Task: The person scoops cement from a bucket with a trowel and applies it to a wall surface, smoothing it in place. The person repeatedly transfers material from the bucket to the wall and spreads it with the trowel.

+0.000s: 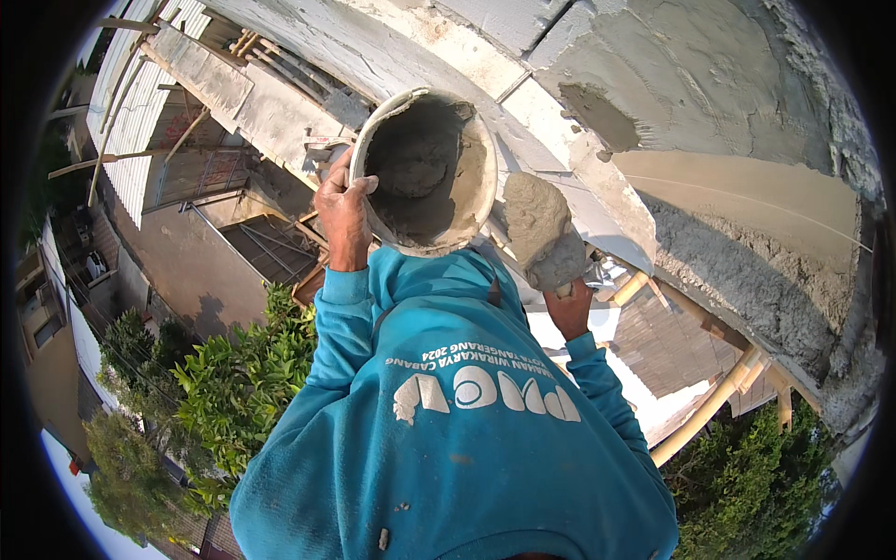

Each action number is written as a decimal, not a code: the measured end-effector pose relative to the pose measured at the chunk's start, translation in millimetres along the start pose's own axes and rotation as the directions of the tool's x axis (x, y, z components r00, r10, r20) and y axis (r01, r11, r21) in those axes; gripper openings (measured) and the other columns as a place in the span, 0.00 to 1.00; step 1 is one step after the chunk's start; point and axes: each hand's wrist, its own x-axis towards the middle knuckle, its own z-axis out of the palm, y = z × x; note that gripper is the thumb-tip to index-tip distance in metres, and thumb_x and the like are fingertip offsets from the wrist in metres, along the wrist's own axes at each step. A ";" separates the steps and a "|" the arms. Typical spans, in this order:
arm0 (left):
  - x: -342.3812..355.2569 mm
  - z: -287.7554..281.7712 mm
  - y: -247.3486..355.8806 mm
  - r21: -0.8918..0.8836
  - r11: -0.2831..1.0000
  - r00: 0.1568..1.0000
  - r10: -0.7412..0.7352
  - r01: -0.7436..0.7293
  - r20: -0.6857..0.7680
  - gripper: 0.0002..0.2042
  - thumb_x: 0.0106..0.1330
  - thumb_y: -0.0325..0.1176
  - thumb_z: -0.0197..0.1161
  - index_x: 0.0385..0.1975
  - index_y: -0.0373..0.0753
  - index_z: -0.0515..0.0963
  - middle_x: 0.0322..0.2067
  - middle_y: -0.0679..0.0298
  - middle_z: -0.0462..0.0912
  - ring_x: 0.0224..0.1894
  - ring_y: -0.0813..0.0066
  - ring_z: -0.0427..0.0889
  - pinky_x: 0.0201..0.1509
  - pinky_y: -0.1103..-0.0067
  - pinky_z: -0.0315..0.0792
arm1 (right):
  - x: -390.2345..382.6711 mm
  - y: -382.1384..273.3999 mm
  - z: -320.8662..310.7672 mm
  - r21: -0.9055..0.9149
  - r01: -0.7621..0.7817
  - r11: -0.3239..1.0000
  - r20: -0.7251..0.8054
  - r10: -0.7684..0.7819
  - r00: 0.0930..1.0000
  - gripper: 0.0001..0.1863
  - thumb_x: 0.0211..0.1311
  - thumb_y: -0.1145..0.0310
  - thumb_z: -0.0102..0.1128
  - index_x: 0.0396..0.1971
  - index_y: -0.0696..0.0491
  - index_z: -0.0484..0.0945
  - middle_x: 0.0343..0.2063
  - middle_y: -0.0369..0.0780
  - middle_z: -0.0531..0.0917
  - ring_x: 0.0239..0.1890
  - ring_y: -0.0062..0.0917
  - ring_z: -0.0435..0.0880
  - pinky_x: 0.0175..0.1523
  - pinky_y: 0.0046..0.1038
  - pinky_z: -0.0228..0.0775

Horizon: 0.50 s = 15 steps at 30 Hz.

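Note:
My left hand (341, 210) grips the rim of a pale round bucket (481, 177), its thumb over the edge; grey wet mortar (411, 154) lies inside and coats the walls. My right hand (567, 308) is closed on the handle of a trowel, whose blade is hidden under a thick heap of grey mortar (537, 219). This heap is just right of the bucket, low and near its rim. My sleeves and shirt (448, 467) are turquoise.
A block wall (495, 28) with partly plastered patches (700, 84) runs along the upper right. A dusty plank (215, 93) and bamboo poles (700, 434) form scaffolding high above the ground. Corrugated roofing (140, 140), a lower building wall (177, 261) and trees (224, 392) are below.

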 end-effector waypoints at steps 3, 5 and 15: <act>-2.1 -18.4 -10.6 0.115 0.993 1.000 0.016 -0.013 -0.024 0.27 0.51 0.21 0.60 0.56 0.27 0.77 0.48 0.60 0.82 0.47 0.76 0.79 0.54 0.81 0.70 | -36.6 21.5 -49.4 -0.054 -0.126 0.991 -0.067 0.123 0.990 0.17 0.52 0.72 0.69 0.42 0.61 0.79 0.33 0.50 0.86 0.35 0.34 0.87 0.40 0.33 0.76; -0.2 -29.8 -18.1 0.096 0.995 0.997 0.032 -0.025 -0.068 0.26 0.49 0.21 0.60 0.54 0.26 0.78 0.49 0.60 0.82 0.47 0.75 0.79 0.54 0.81 0.70 | -46.0 26.7 -78.1 -0.067 -0.183 0.981 -0.125 0.173 0.977 0.18 0.54 0.73 0.65 0.46 0.61 0.79 0.33 0.47 0.87 0.36 0.27 0.86 0.41 0.33 0.76; -19.5 -88.1 -21.4 0.014 0.995 0.922 0.095 -0.097 -0.374 0.28 0.47 0.17 0.58 0.55 0.28 0.79 0.49 0.63 0.83 0.43 0.79 0.79 0.47 0.82 0.72 | 66.8 37.5 -115.5 -0.099 -0.070 0.993 0.079 0.078 0.994 0.15 0.54 0.69 0.68 0.39 0.59 0.76 0.27 0.39 0.78 0.31 0.25 0.76 0.38 0.31 0.70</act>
